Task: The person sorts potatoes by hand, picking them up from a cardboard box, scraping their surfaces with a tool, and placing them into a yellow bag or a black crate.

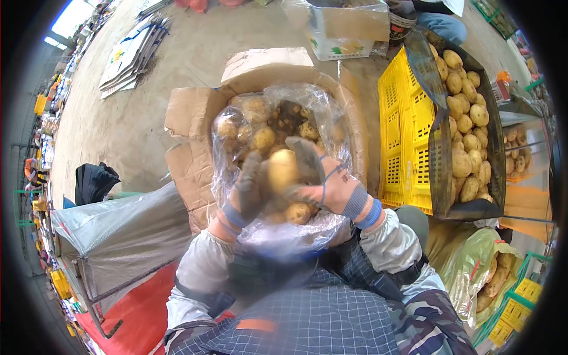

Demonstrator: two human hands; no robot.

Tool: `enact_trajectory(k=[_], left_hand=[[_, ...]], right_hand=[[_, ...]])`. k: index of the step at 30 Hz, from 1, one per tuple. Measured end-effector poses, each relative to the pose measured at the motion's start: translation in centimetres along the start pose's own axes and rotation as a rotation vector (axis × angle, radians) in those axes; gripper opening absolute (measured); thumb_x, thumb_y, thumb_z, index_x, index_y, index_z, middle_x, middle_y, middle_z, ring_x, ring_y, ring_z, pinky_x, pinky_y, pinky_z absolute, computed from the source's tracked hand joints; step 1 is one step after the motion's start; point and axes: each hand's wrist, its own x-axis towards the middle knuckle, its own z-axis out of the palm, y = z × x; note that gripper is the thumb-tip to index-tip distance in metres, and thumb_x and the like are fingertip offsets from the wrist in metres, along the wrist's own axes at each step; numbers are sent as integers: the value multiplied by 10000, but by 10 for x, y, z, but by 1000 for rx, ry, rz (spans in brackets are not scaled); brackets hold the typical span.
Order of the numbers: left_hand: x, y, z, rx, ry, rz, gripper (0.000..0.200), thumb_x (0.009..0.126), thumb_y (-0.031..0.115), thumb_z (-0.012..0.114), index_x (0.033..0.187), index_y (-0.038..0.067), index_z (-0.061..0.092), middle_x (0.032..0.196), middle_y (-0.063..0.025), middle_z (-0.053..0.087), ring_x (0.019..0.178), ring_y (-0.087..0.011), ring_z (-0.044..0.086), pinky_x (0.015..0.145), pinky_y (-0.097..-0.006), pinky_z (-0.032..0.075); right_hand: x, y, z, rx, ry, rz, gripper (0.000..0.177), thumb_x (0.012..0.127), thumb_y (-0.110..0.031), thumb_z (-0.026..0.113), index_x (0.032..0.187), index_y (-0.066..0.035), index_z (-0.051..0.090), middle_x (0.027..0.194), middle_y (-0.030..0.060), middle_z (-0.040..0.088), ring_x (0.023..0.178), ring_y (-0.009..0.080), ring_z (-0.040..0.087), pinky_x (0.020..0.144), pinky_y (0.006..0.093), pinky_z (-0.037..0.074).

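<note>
A yellow potato (283, 170), smeared by motion, is between my two hands over a plastic-lined cardboard box (198, 148). My right hand (328, 177), in a grey and orange work glove, curves round it, fingers above and thumb below. On the other side, my left hand (245, 186), gloved alike, is upright beside the potato with its fingers blurred. Clear plastic film (222, 168) lines the box and bunches near my lap. Inside lie more potatoes, among them one (262, 139) just beyond my hands and another (298, 213) below them. Darker, soil-covered potatoes (290, 115) show at the back.
To the right stands a yellow crate (405, 130) beside a dark-lined container (441, 171) full of potatoes (467, 118). Another box (343, 47) and a person's legs (442, 26) are ahead. Flattened cartons (133, 53) lie at far left, a grey sheet (124, 225) nearer.
</note>
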Motion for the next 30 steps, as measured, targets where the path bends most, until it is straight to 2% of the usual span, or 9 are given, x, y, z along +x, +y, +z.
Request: enact_trajectory(k=[3,7,10,14,18,20,22,24,30], left_hand=[[2,-15,-12,150,-15,-11,591,1041,542,360,1246,32,578,939,-139,682,615,-201,635,476,-284,479],[23,-24,-35,51,-166,-95,451,1032,422,489,1276,62,610,1102,-185,685,861,-285,705,717,-357,574],[56,-20,-37,1440,189,600,513,939,366,655,1326,38,575,1240,-211,640,1096,-355,643,945,-414,520],[119,-15,-59,2101,274,442,758,838,423,726,1467,90,465,1501,-175,468,1390,-364,440,1139,-473,368],[150,-17,-44,2243,289,-48,831,859,469,703,1545,126,384,1581,-190,378,1470,-339,345,1210,-455,266],[174,-40,-87,2241,209,400,547,887,514,639,1282,135,619,1264,-169,641,1254,-337,572,1039,-444,473],[161,-48,-76,2161,327,244,563,865,607,606,1247,195,642,1172,-172,668,1225,-346,585,1000,-442,501],[152,-55,-71,2152,283,-116,1109,688,755,707,1529,102,397,1524,-261,419,1439,-363,381,1167,-409,361],[145,-82,-81,2162,124,-72,1133,625,548,890,1476,-20,404,1498,-251,447,1393,-344,452,1137,-392,403]], right_hand=[[7,36,-3,-24,-79,200,761,753,-265,853,1397,-30,522,1304,190,638,1236,299,605,1026,384,497],[4,-21,-21,442,76,518,539,833,-182,764,1322,-45,584,951,75,678,671,132,597,600,271,499],[-1,-13,-38,773,170,413,431,923,-283,633,1287,-56,602,856,63,661,533,132,510,500,274,438],[-3,-12,-51,1306,135,297,468,957,-442,585,1265,-89,608,887,129,692,542,161,537,478,309,449],[-11,-20,-56,1260,294,190,457,981,-500,573,1157,-81,625,835,137,729,427,169,550,389,296,469],[-22,-12,-62,1207,370,151,405,960,-475,625,1088,-91,643,749,76,683,423,161,536,384,302,464],[-33,-11,-71,1300,372,78,327,939,-427,656,1064,-125,645,730,39,639,431,151,518,398,296,444],[-52,-23,-80,1274,447,-39,244,978,-319,611,1071,-102,675,787,10,640,529,110,528,463,244,427],[-87,-5,-114,1369,399,-132,326,953,-402,640,1087,-105,642,768,37,628,464,129,497,422,290,432]])
